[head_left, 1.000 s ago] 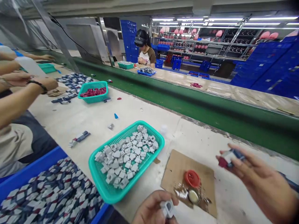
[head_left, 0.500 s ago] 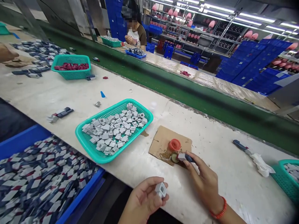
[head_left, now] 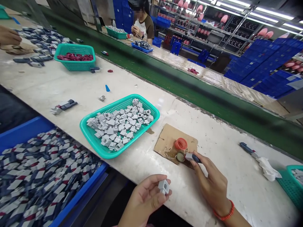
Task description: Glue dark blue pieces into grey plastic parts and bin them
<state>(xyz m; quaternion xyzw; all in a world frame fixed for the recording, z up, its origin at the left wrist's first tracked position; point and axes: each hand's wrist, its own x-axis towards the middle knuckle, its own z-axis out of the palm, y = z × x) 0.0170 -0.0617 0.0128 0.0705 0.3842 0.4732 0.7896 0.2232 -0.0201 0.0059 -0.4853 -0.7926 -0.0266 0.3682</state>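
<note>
Near the table's front edge, my left hand (head_left: 148, 197) grips a small grey plastic block (head_left: 163, 187) with a square opening facing up. My right hand (head_left: 210, 179) pinches a grey and dark-blue plastic part (head_left: 192, 157) between thumb and fingers. The grey end of that part is beside a small round cap (head_left: 180, 157) holding liquid. Behind the cap stands a red cup (head_left: 181, 144); both are on a wet piece of cardboard (head_left: 170, 134). To the left, a green basket (head_left: 84, 126) holds many similar grey blocks.
A blue crate (head_left: 104, 166) full of assembled parts stands at lower left. A second green basket (head_left: 74, 65) holds dark-red pieces. Another person's hand (head_left: 8, 36) is at far left; a co-worker (head_left: 143, 26) sits beyond the green conveyor (head_left: 165, 77). White tissue (head_left: 267, 168) lies at right.
The view has shifted slightly, moving the table items right and a little upward in the picture. The right hand's part has drawn slightly away from the cap. Both hands keep their holds.
</note>
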